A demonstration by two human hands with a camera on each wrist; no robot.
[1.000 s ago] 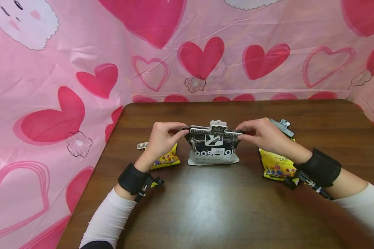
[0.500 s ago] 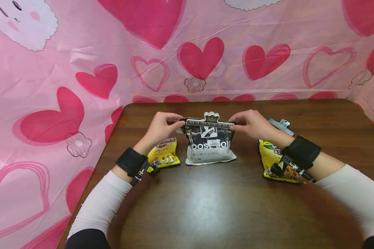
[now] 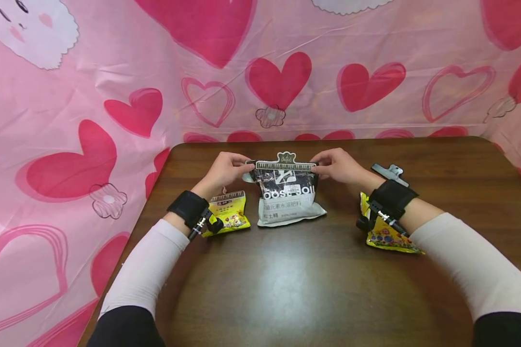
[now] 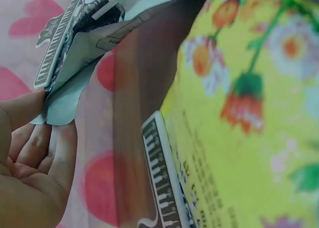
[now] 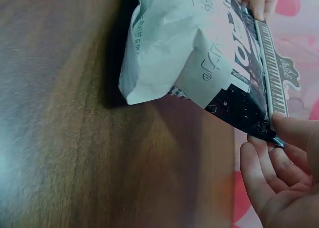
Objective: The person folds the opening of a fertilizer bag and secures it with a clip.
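Note:
A black and white soil-additive bag (image 3: 282, 205) stands at the middle of the table, its front facing up toward me. Across its top edge sits a clip with a piano-key pattern (image 3: 285, 166) and a scalloped handle. My left hand (image 3: 226, 169) pinches the bag's top left corner between thumb and fingers, just beside the clip's end. At the opposite top corner, my right hand (image 3: 338, 165) pinches the bag; in the right wrist view the right thumb (image 5: 294, 130) lies at the clip's end with the fingers behind.
A yellow flowered bag (image 3: 230, 214) with another piano-key clip (image 4: 162, 170) lies under my left wrist. My right wrist overlaps a second yellow bag (image 3: 388, 238). Behind it rests a grey clip (image 3: 390, 173). A pink heart-patterned cloth (image 3: 330, 106) hangs along the table's far edge.
Both hands have moved away from me and slightly left with the bag's top. The bag's front now leans back, showing more of its lower print. My right forearm has shifted left.

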